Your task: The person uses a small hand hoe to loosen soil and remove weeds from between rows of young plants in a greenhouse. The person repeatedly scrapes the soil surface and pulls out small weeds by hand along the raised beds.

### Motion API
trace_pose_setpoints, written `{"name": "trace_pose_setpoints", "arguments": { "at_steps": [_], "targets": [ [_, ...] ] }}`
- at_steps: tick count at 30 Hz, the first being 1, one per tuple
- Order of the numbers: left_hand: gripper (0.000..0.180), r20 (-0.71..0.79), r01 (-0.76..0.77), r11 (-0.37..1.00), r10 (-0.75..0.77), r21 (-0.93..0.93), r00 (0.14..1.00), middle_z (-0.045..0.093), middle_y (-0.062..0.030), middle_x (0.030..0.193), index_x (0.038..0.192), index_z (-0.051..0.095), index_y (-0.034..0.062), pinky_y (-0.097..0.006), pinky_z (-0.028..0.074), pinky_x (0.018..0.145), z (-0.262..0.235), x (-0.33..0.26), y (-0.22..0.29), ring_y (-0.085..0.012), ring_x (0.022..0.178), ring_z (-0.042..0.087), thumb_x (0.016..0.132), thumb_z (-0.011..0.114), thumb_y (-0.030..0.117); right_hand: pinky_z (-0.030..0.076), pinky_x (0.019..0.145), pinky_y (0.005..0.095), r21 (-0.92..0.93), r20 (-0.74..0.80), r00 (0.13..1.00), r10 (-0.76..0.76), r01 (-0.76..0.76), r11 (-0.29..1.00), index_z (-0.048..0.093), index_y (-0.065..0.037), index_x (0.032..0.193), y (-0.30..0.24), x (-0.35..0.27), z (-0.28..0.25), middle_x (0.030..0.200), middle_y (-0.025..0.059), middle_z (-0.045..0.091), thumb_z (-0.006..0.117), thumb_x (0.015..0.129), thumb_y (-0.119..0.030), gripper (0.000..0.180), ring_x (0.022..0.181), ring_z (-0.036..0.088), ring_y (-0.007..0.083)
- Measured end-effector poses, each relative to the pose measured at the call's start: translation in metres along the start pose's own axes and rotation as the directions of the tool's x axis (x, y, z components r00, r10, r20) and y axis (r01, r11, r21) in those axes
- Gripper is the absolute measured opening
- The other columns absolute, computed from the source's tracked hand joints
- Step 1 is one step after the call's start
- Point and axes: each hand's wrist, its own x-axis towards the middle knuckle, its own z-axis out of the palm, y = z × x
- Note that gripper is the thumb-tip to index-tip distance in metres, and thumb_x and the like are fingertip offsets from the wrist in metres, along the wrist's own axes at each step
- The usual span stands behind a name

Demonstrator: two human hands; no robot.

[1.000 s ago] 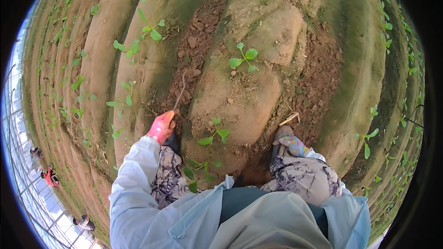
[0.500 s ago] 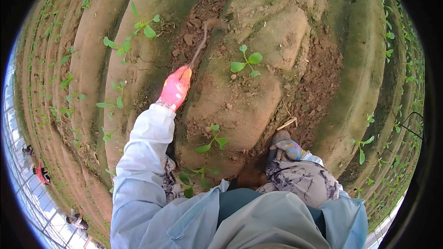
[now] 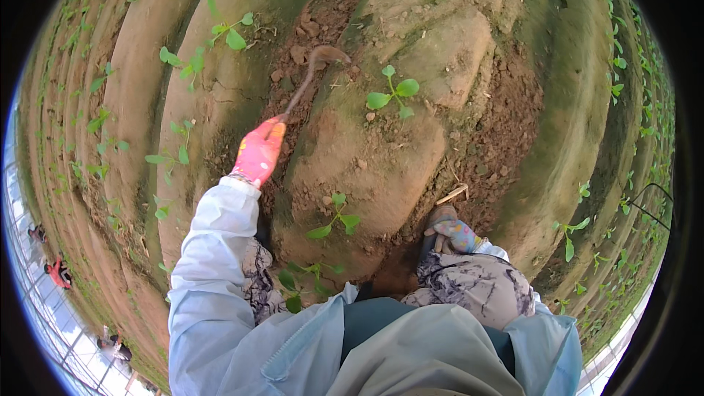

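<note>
Hoe (image 3: 313,64) is gripped in left hand (image 3: 260,152), shaft running forward and slightly right over loose soil (image 3: 309,26), head hooked toward ridge (image 3: 367,172). Right hand (image 3: 456,236) well apart, by shoe (image 3: 442,215); can't tell if it holds anything.

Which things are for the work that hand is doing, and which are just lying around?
For the work:
left hand, gloved, gripping the hoe
hoe, its head at the furrow's edge
loose soil, probably, along that furrow

Just there:
dry stalk, near the right hand
seedling, growing rather than lying about, with no hand touching it
</note>
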Motion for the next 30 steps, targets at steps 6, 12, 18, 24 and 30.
{"name": "trace_pose_setpoints", "arguments": {
  "at_steps": [6, 12, 18, 24, 30],
  "targets": [
    [0.038, 0.238, 0.435, 0.873, -0.384, -0.222, 0.892, 0.063, -0.0073, 0.077, 0.121, 0.062, 0.0026, -0.032, 0.047, 0.066, -0.051, -0.077, -0.071, -0.0165, 0.07, 0.058, 0.098, 0.056, 0.032, 0.05, 0.084, 0.0326, -0.182, -0.089, 0.969, -0.23, 0.211, 0.96, 0.062, 0.004, 0.121, 0.005, -0.014, 0.01, 0.089, 0.0105, 0.072, 0.046, 0.103, -0.025, 0.038, 0.087, 0.067, 0.0206],
    [0.043, -0.005, 0.39, 0.893, -0.399, 0.226, 0.917, 0.069, -0.0155, 0.095, 0.131, 0.057, 0.0025, -0.032, 0.05, 0.08, -0.085, -0.202, -0.111, -0.0198, 0.083, 0.063, 0.098, 0.055, 0.03, 0.05, 0.084, 0.0325, -0.247, -0.136, 0.972, -0.192, 0.155, 0.957, 0.063, 0.003, 0.121, 0.005, -0.009, 0.007, 0.09, 0.0103, 0.072, 0.047, 0.102, -0.025, 0.037, 0.088, 0.066, 0.0205],
    [0.043, 0.048, 0.397, 0.915, -0.395, -0.069, 0.918, 0.068, -0.0078, 0.109, 0.13, 0.057, -0.003, -0.027, 0.048, 0.087, -0.074, -0.197, -0.149, -0.0129, 0.096, 0.06, 0.1, 0.055, 0.028, 0.051, 0.081, 0.0313, -0.249, -0.156, 0.978, -0.136, 0.094, 0.964, 0.063, 0.003, 0.12, -0.002, -0.014, 0.013, 0.087, 0.0099, 0.072, 0.047, 0.103, -0.024, 0.036, 0.085, 0.066, 0.0199],
    [0.042, 0.094, 0.446, 0.889, -0.438, -0.102, 0.894, 0.067, -0.0068, 0.112, 0.131, 0.056, -0.0018, -0.027, 0.046, 0.09, -0.065, -0.186, -0.162, -0.0113, 0.1, 0.059, 0.099, 0.058, 0.025, 0.054, 0.07, 0.033, -0.232, -0.132, 0.964, -0.231, 0.196, 0.953, 0.059, 0.008, 0.119, 0.005, -0.004, -0.006, 0.088, 0.0139, 0.071, 0.041, 0.104, -0.024, 0.04, 0.064, 0.067, 0.0229],
    [0.043, -0.033, 0.312, 0.935, -0.322, -0.17, 0.946, 0.069, -0.0081, 0.111, 0.134, 0.055, 0.0003, -0.029, 0.046, 0.092, -0.057, -0.16, -0.134, -0.0136, 0.103, 0.059, 0.097, 0.06, 0.023, 0.052, 0.08, 0.034, -0.358, -0.087, 0.994, -0.071, 0.035, 0.933, 0.041, 0.007, 0.136, 0.014, 0.002, -0.031, 0.105, 0.0192, 0.067, 0.028, 0.106, -0.022, 0.043, 0.084, 0.068, 0.0264]
  ]
}}
